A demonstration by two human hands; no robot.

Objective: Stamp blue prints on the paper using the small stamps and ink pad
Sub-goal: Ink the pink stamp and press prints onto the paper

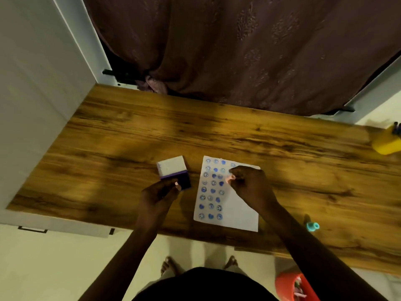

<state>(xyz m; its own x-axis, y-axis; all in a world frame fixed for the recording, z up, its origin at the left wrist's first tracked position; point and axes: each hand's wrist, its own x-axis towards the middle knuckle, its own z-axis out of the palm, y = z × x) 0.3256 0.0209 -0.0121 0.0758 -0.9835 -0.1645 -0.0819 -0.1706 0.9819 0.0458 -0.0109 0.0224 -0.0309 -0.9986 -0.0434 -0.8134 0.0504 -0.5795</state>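
A white sheet of paper (238, 211) lies on the wooden table (130, 135), its left part covered with several rows of blue round and heart prints. My right hand (249, 183) is over the paper's upper part, pinching a small pink stamp (229, 178) between its fingertips. Left of the paper stands the ink pad (185, 181) with its white lid (172, 166) flipped open behind it. My left hand (159, 192) rests at the pad's near edge with a small pale stamp (176, 183) at its fingertips.
A small teal stamp (312, 225) lies on the table right of the paper. A yellow holder (386, 142) stands at the far right edge. An orange bin (293, 285) sits on the floor below. A curtain hangs behind the table; a white wall is at left.
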